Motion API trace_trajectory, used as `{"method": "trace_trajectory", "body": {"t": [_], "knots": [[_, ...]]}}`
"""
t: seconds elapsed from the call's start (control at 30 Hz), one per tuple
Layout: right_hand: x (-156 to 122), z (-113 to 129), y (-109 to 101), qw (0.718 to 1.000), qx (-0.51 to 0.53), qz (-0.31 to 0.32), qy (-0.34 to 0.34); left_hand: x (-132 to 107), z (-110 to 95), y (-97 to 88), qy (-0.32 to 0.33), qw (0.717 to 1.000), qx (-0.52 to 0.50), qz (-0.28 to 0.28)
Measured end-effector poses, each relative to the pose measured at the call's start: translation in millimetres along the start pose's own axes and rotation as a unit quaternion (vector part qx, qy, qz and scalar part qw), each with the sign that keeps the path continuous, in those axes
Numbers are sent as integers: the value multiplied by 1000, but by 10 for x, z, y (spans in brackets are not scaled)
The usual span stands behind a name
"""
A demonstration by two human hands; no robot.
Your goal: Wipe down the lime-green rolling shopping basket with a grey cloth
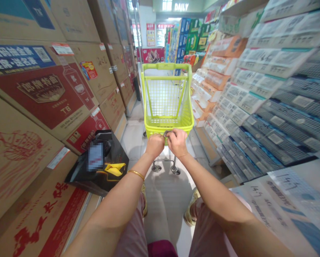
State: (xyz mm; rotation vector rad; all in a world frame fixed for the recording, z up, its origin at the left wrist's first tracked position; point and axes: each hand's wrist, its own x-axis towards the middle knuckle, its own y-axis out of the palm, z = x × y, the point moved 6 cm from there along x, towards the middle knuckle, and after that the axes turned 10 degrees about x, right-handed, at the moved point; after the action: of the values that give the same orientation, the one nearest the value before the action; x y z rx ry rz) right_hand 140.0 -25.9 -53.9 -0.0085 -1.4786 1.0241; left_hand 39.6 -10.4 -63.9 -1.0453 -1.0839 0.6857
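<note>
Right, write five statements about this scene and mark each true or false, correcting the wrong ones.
1. The left hand and right hand are at the near end of the shopping cart. True.
2. The shopping cart is red. False: it is yellow-green.
3. A black bag is beside cartons on the left. True.
4. The right wrist wears jewellery. False: the gold bracelet circles the left.
5. Overhead, SALE is written. False: the sign reads DAILY.

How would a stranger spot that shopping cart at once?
Find the aisle between brown cartons and stacked wrapped packs. Within it, at the left hand and right hand, stands the shopping cart. Its lime-green lattice basket sets it apart from both.
</note>
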Motion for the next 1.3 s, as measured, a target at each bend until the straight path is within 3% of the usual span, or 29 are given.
{"method": "trace_trajectory", "body": {"t": [0.1, 0.23, 0.33, 0.47, 0.6, 0.77, 0.9, 1.03, 1.13, 1.3], "knots": [[142, -22, -170, 998, 0, -62, 20, -5, -11, -2, 5, 1000, 1, -3], [79, -56, -88, 999, 4, -32, 17, -16, -22, -14, 10, 1000, 11, -5], [-115, -80, 94, 1000, -2, 15, 20, -22, -12, -12, 2, 1000, 13, -2], [-427, -68, 371, 991, -21, 131, -22, -26, -6, 8, 0, 1000, 5, -3], [-612, -53, 501, 976, -25, 211, -54, -46, -3, 18, 7, 1000, 4, -8], [-378, 51, 342, 989, -17, 140, -53, -119, 50, -48, 20, 1000, 6, -2], [-40, 136, 56, 1000, 9, 25, -11, -186, 160, -154, -15, 1000, 16, -19], [159, 208, -141, 999, 29, -41, -6, -224, 233, -199, -54, 998, 25, -23], [199, 256, -164, 998, 21, -58, -25, -229, 233, -194, -59, 998, 21, -18], [140, 302, 8, 999, -15, -14, -44, -213, 226, -142, -51, 998, 23, -16]]}}
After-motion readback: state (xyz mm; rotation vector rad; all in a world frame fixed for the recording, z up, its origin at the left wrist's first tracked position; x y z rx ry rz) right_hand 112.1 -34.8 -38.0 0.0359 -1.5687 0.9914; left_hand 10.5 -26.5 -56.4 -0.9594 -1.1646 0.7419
